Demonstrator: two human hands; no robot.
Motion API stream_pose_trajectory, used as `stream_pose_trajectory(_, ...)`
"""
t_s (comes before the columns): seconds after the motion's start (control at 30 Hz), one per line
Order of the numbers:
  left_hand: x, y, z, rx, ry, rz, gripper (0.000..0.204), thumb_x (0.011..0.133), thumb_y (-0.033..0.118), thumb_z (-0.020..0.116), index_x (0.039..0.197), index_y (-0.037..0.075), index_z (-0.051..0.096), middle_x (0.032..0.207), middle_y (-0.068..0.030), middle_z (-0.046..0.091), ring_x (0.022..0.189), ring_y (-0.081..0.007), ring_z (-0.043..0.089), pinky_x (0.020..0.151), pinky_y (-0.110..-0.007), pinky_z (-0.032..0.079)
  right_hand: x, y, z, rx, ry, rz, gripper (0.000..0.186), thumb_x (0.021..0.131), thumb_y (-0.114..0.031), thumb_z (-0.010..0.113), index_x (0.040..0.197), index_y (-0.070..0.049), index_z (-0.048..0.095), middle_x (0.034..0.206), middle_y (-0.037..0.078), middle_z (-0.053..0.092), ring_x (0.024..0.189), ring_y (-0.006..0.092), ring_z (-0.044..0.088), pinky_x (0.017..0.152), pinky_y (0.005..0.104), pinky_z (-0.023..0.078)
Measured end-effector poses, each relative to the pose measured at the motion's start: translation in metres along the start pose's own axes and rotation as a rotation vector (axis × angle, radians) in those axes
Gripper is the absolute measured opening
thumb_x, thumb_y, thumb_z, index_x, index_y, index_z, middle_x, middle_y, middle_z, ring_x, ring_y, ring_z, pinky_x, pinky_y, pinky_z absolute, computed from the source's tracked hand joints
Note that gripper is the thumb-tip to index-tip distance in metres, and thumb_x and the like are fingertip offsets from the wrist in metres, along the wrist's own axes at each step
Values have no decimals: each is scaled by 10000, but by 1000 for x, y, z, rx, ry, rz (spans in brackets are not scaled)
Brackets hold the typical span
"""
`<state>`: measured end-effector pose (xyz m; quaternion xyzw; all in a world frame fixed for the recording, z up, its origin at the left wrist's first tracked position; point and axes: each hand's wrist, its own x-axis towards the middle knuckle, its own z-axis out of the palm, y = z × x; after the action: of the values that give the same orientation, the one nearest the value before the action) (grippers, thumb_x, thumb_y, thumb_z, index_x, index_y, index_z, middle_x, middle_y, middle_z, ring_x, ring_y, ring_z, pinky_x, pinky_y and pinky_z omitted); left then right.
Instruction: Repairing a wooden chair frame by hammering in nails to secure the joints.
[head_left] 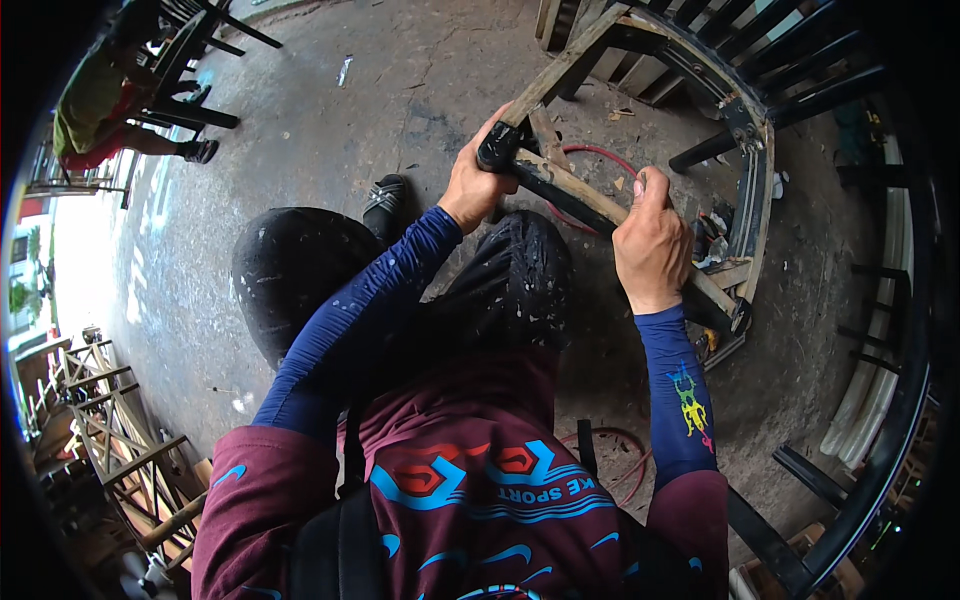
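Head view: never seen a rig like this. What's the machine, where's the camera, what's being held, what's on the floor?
There is no machine: these are a person's own bare hands, with blue sleeves on the forearms. The only picture comes from the left one of two wide fisheye cameras worn on the head and looking down, so straight edges bend near the rim. Picture left is the person's left.

The left hand grips a black corner of a wood-and-black frame. The right hand is curled at its rail; whether it holds anything small is hidden.

On the grey floor, a red hose runs behind the frame. At upper left is another person.
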<state>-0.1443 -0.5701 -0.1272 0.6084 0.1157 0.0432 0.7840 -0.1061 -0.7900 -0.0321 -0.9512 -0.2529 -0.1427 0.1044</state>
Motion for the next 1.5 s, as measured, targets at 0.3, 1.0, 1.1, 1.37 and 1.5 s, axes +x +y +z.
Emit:
stream_pose_trajectory(0.3, -4, -3, 3, 19, 104, -20, 880, 588, -91, 576, 1448, 91, 528, 1112, -36, 646, 927, -161, 587, 754, -300, 525, -1, 1, 1, -4, 19, 18, 132, 1019, -153, 499, 1134, -88, 492, 654, 185, 649, 619, 387, 661, 512, 498, 455)
stream_pose_trajectory(1.0, -18, 3, 20, -69, 193, 35, 751, 736, 344, 908, 1304, -8, 566, 1174, -77, 649, 1098, -176, 605, 977, -315, 471, 1, 0, 1, -21, -31, 81, 149, 1019, -160, 486, 1136, -69, 505, 656, 187, 647, 617, 390, 658, 514, 501, 448)
stream_pose_trajectory(1.1, -19, 14, 31, -81, 271, -42, 542, 795, 264, 854, 1198, -12, 619, 985, -52, 691, 908, -131, 648, 877, -275, 509, 0, -1, -1, -23, -9, 81, 148, 1019, -158, 493, 1137, -70, 507, 664, 191, 650, 625, 393, 659, 523, 500, 445)
stream_pose_trajectory(1.37, -21, 12, 36, -165, 386, 24, 397, 850, 243, 789, 1123, -11, 654, 943, -34, 688, 862, -126, 646, 845, -266, 503, 0, -5, -3, -14, -22, 113, 147, 1018, -159, 504, 1137, -73, 507, 670, 189, 654, 635, 387, 663, 530, 498, 438)
stream_pose_trajectory(1.5, -17, 7, 34, -173, 416, 73, 297, 852, 203, 765, 1046, -5, 679, 883, -25, 692, 830, -114, 639, 816, -257, 496, 0, -6, -2, 3, -23, 165, 147, 1021, -172, 513, 1139, -86, 511, 677, 191, 654, 643, 386, 666, 537, 486, 453)
